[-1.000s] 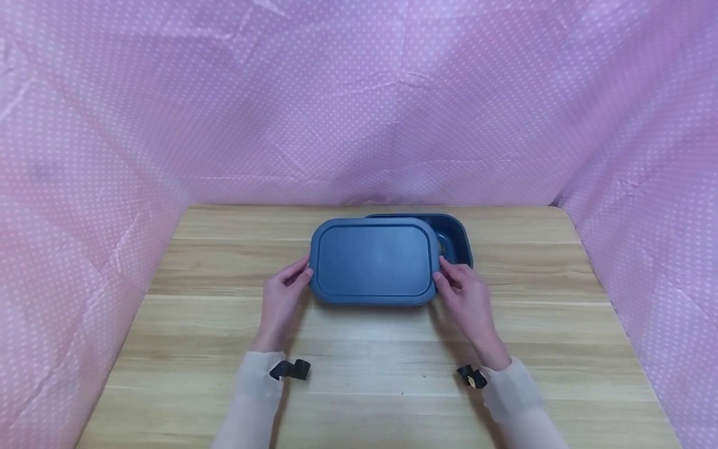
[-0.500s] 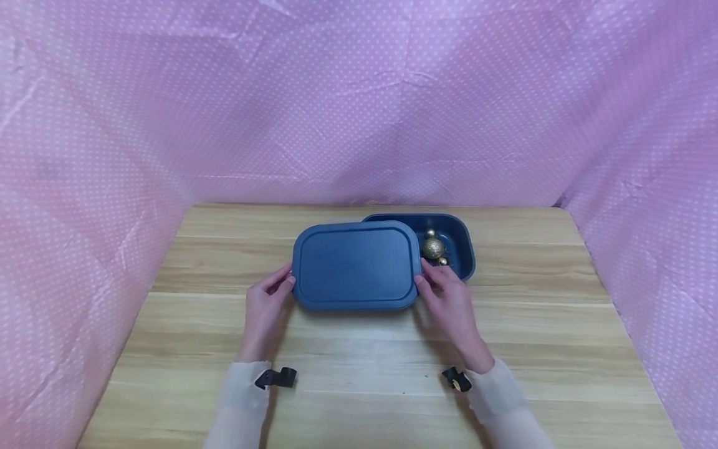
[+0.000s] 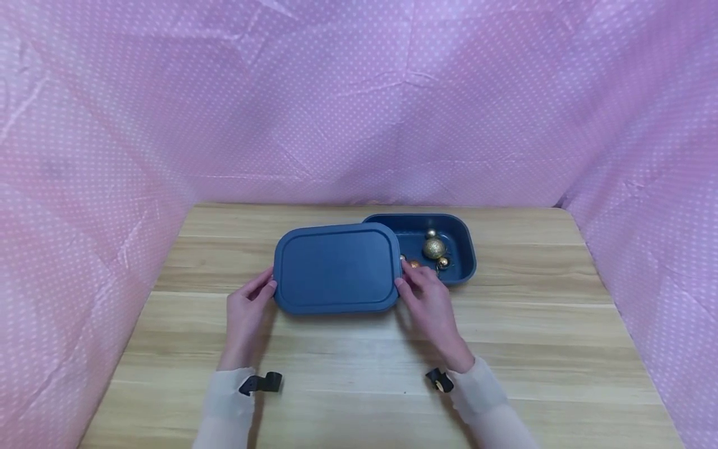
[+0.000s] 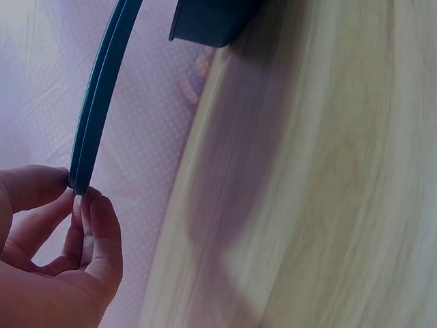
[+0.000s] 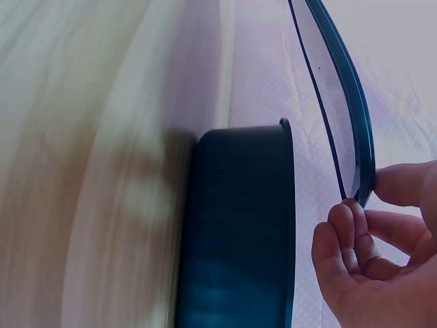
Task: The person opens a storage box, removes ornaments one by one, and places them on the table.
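Note:
A dark blue rectangular lid (image 3: 338,269) with rounded corners is held above the table between both hands. My left hand (image 3: 245,315) pinches its left edge, thumb on one face and fingers on the other, as the left wrist view shows. At the opposite edge my right hand (image 3: 430,307) pinches the lid the same way. Behind and to the right stands a matching dark blue box (image 3: 464,249), its left part hidden by the lid. Inside it lie a glittery gold ball (image 3: 434,249), smaller shiny gold balls (image 3: 444,262) and a copper-coloured ball (image 3: 414,264) partly covered by the right hand.
The box and both hands are over a light wooden table (image 3: 359,399). Pink dotted cloth (image 3: 359,106) hangs behind the table and along its sides. Each wrist wears a black camera mount (image 3: 263,382).
Both hands have carried the lid leftward and slightly toward the front. More of the box has come into view, uncovering the gold and copper balls. The box itself has stayed in place.

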The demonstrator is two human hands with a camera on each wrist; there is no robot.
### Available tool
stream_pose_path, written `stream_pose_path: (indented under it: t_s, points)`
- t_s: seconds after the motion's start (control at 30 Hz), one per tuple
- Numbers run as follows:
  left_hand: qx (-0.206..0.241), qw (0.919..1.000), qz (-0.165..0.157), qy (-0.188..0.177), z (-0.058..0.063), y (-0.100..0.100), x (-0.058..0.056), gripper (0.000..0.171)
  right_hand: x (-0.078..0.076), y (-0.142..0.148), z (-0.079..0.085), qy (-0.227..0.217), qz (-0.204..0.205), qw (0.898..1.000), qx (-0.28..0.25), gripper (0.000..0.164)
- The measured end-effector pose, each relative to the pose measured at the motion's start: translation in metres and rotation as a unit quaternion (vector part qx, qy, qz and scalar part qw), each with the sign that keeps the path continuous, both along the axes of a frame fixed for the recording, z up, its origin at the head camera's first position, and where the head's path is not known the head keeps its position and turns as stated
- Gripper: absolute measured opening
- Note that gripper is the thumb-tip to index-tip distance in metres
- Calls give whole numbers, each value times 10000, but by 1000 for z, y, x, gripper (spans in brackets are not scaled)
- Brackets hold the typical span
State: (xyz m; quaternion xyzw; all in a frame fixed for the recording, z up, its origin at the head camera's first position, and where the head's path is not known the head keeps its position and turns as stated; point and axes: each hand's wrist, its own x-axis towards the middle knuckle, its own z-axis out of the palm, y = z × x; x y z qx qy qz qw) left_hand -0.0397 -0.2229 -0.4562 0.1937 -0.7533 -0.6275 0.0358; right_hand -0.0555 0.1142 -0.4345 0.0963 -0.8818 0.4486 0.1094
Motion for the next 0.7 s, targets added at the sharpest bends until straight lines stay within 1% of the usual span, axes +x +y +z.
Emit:
stream_pose_path:
  t_s: [0.17, 0.4, 0.6, 0.7]
  points:
    - [15, 10000, 53, 25, 4, -6, 3, 39, 1, -8, -3, 109, 62, 9999, 5, 42]
    - [-262, 9995, 40, -160, 9, -17, 7, 41, 4, -18, -7, -57, 81, 9998, -165, 44]
    - [-401, 9989, 58, -253, 13, -27, 7, 43, 6, -28, -7, 26, 167, 9996, -226, 43]
    - [-401, 9988, 89, -261, 15, -32, 8, 44, 7, -32, -7, -5, 204, 9996, -217, 42]
